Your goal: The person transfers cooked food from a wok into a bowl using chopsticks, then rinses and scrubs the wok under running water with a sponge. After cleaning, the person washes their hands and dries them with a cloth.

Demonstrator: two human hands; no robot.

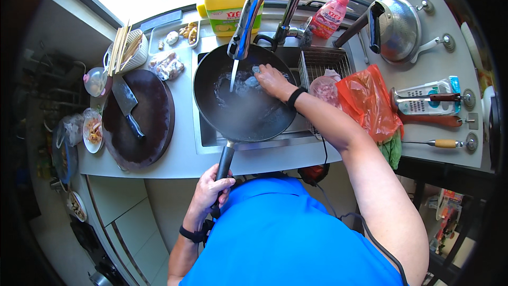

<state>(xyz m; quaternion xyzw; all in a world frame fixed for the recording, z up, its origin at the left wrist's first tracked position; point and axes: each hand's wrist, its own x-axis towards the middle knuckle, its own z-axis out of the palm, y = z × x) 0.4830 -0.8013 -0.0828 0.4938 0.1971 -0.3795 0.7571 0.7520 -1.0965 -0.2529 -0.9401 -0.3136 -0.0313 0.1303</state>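
A large dark wok (254, 123) rests over the stainless-steel sink (206, 139), tilted slightly, with water in its bottom. My left hand (212, 188) is wrapped around the wok's black handle (225, 161). Inside the wok, my right hand (274, 81) presses a pale blue cloth or pad (252, 82) near the far right wall; the fingers partly cover it. From the chrome faucet (241, 43) above, a stream of water (234, 75) falls into the wok beside that hand. A haze like steam hangs over the wet surface.
To the left, a cleaver (126, 97) lies on a round chopping board (158, 135). A wire rack (329, 57) and a red plastic bag (367, 99) stand right of the wok. Behind are a yellow detergent jug (232, 4) and a pink bottle (329, 16).
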